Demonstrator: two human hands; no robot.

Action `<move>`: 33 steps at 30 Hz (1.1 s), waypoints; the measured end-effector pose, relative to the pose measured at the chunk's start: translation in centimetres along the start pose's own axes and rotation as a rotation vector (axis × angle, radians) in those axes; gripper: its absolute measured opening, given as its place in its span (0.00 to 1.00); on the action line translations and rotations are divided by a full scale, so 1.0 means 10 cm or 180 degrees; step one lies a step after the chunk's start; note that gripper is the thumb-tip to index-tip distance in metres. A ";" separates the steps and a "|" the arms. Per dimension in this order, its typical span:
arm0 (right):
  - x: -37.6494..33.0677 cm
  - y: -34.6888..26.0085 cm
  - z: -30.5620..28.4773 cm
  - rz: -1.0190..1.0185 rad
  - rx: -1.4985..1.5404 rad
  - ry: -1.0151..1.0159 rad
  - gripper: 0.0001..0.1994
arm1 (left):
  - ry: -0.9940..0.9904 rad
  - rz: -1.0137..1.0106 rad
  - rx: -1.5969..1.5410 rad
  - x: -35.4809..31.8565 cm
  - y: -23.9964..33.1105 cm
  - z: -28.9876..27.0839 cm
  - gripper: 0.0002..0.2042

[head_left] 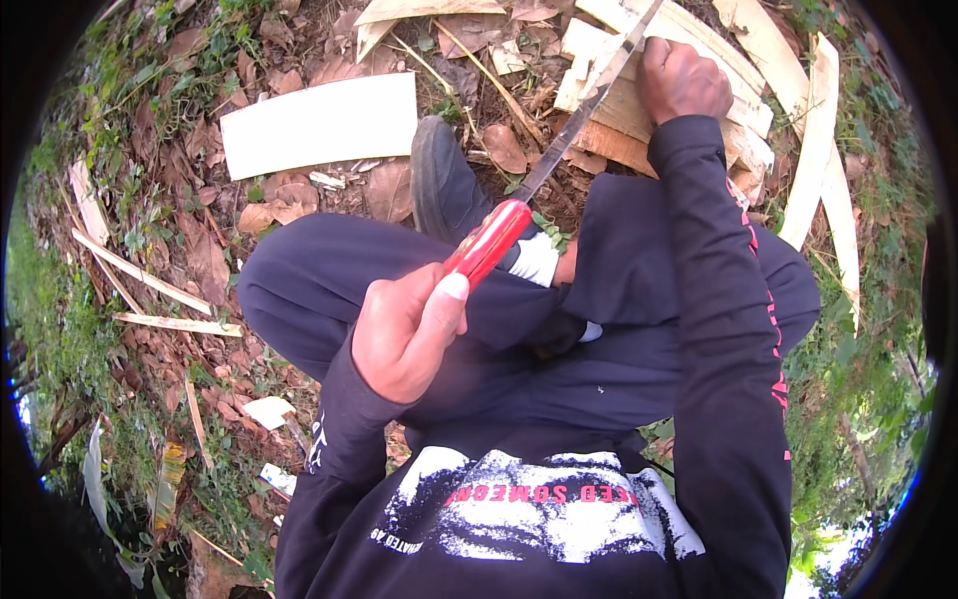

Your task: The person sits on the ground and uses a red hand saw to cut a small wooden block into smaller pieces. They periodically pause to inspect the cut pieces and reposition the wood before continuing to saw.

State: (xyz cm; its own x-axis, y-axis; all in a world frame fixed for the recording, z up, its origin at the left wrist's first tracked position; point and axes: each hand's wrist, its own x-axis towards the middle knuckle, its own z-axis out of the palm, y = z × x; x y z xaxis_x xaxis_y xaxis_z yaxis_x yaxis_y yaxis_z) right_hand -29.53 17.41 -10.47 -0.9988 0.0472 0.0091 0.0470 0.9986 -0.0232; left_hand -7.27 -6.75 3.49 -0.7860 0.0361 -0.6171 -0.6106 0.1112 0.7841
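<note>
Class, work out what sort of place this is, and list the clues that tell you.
Outdoors, probably a garden or woodland edge: dry brown leaves litter the ground, green plants grow around, and pale wood pieces lie scattered.

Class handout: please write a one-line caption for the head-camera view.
Cross-legged on leaf-strewn ground: left hand gripping a long red-handled knife, right hand at a stack of pale wood.
</note>
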 end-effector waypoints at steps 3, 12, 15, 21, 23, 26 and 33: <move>0.00 0.02 -0.01 0.0041 0.0045 -0.0041 0.22 | -0.0171 -0.0011 0.0017 0.24 0.06 0.05 0.20; 0.02 0.07 0.05 -0.0083 0.0002 0.0000 0.20 | 0.0134 -0.0025 -0.0304 0.02 -0.10 0.01 0.19; -0.01 -0.01 -0.06 0.0122 0.0370 -0.0251 0.22 | 0.0104 0.0023 -0.0817 0.08 -0.09 -0.04 0.14; -0.26 0.26 -0.23 -0.0904 0.0816 0.0422 0.23 | 0.0433 0.0711 -0.1504 0.00 -0.21 -0.06 0.10; -0.41 0.35 -0.21 -0.1003 0.0712 0.0376 0.23 | 0.0491 0.0722 -0.1594 -0.05 -0.25 -0.09 0.10; -0.50 0.44 -0.18 -0.1102 0.0818 0.0370 0.23 | 0.0486 0.0773 -0.2006 -0.03 -0.35 -0.08 0.09; -0.56 0.59 -0.43 -0.0690 0.0974 0.0181 0.22 | 0.0557 0.0721 -0.2242 -0.02 -0.51 0.04 0.09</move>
State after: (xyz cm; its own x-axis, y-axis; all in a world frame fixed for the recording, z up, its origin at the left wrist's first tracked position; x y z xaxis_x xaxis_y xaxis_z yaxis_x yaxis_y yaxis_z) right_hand -23.62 23.11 -6.34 -0.9827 -0.1547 0.1019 -0.1792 0.9330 -0.3120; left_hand -3.92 -6.98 -0.42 -0.8676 -0.1820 -0.4627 -0.3038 -0.5426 0.7831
